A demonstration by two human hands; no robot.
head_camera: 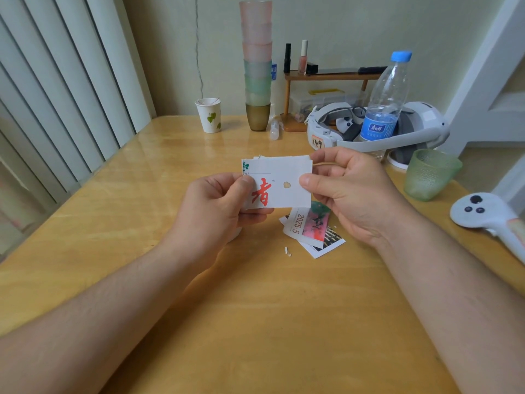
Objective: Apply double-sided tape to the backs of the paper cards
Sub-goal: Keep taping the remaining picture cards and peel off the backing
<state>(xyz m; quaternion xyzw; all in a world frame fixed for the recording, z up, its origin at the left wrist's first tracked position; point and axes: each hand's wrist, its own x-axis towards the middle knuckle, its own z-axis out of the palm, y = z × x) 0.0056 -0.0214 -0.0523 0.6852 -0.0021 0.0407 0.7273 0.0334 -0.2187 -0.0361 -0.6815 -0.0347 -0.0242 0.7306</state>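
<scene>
I hold a white paper card (287, 173) with a red printed character and a small hole above the wooden table (255, 308). My left hand (218, 203) pinches its left part, thumb on the face. My right hand (343, 189) pinches its right edge between thumb and fingers. More card edges show behind its top edge. A small stack of printed cards (311, 233), the top one marked 2025.5, lies on the table just below my right hand. A small white paper scrap (287, 250) lies near that stack. I see no tape roll.
Behind stand a paper cup (209, 115), a tall stack of plastic cups (257, 66), a water bottle (386, 100) inside a white headset (377, 129), and a small wooden shelf (326, 78). A green glass cup (429, 173) and a white controller (485, 217) sit at the right.
</scene>
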